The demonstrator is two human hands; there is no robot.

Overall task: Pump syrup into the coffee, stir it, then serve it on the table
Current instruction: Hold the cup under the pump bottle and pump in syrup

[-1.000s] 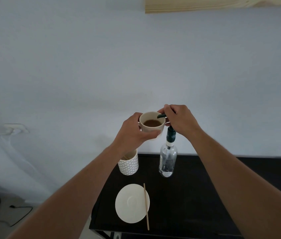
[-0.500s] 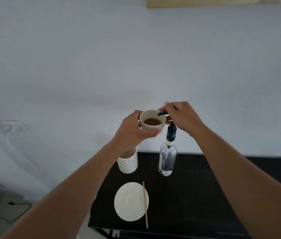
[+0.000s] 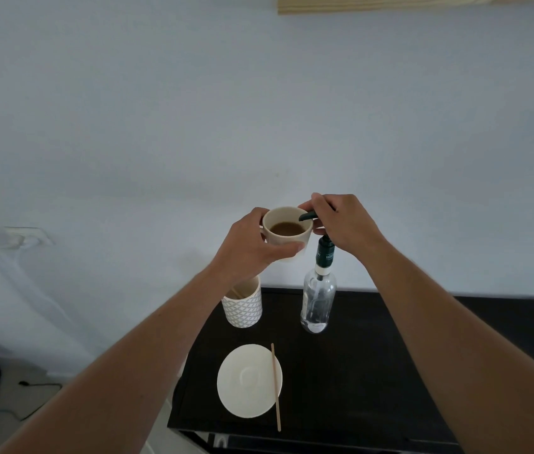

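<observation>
Left hand grips coffee cup under the spout to catch syrup, right hand clamped on pump, w/ bottle on table.

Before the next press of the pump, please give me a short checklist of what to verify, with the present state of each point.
1. Spout over the coffee: ok. The pump spout reaches over the rim of the cup.
2. Cup held firm: ok. The left hand is wrapped around its side, and the cup is level.
3. Hand on the pump: ok. The right hand sits on the pump head.
4. Bottle steady: ok. The syrup bottle stands upright on the black table.
5. Syrup left: cannot tell. The bottle looks almost clear.
6. Stirrer ready: ok. The wooden stick lies across the saucer.
</observation>
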